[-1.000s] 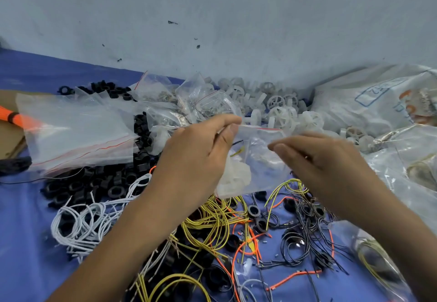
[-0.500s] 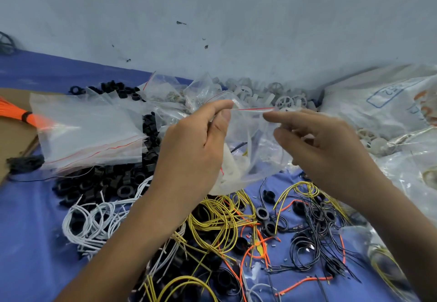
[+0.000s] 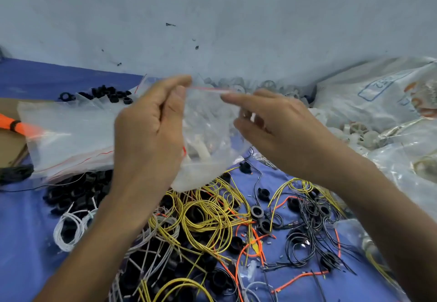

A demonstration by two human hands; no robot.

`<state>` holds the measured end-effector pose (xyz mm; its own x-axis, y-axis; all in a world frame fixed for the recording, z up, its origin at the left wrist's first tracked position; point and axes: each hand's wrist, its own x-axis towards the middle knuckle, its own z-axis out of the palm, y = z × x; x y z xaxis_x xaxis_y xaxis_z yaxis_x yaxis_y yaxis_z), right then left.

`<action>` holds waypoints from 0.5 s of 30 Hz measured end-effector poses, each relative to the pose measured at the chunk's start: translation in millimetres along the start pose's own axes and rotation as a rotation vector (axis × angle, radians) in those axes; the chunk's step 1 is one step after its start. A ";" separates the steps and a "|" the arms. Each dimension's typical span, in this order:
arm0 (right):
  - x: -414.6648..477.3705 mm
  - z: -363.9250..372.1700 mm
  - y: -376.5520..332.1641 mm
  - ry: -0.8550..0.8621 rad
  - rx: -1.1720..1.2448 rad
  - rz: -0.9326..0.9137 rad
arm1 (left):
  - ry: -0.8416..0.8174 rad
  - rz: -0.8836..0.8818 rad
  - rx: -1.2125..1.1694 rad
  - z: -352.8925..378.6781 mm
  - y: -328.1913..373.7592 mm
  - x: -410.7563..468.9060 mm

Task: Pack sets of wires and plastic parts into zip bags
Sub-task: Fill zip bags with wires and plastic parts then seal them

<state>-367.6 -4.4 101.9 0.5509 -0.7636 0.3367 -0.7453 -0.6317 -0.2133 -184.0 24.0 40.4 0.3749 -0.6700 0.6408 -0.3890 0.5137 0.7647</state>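
Film looks limp and slick, so I favour taking the zip bag [image 3: 210,140] by its stiffer zip strip [image 3: 205,88], which my left hand [image 3: 149,136] pinches; whether my right hand [image 3: 279,131] grips it, I cannot tell.

Your two bare forearms enter from the lower corners and angle inward, so the hands sit side by side with a small gap between them. Your left hand [image 3: 151,131] shows you its back and thumb side. Its fingers are curled, and thumb and forefinger pinch the top edge of a clear zip bag [image 3: 208,121] hanging between the hands. Your right hand [image 3: 279,131] points its forefinger straight toward the left thumb, tip on that same edge, with the other fingers loosely curled below. Whether the right thumb presses the bag is unclear.
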 end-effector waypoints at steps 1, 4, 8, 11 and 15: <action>2.9 -0.1 -4.5 0.061 0.015 -0.019 | 0.057 0.035 0.005 -4.2 1.4 2.9; 7.4 5.1 -16.4 0.103 -0.025 -0.105 | 0.129 0.094 0.029 -15.5 3.3 10.4; 9.1 19.5 -2.9 0.038 -0.074 -0.076 | 0.049 0.057 0.153 -15.1 -4.4 11.8; 10.5 24.7 20.2 0.164 0.424 0.010 | -0.008 0.013 0.170 -10.9 -6.6 8.6; 22.2 43.2 68.5 0.419 0.663 0.287 | -0.009 -0.021 0.091 -8.3 -4.0 5.4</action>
<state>-390.2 -70.4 55.1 0.0905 -0.8766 0.4727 -0.3877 -0.4682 -0.7940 -173.4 22.8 41.3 0.3765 -0.6853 0.6234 -0.4561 0.4486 0.7686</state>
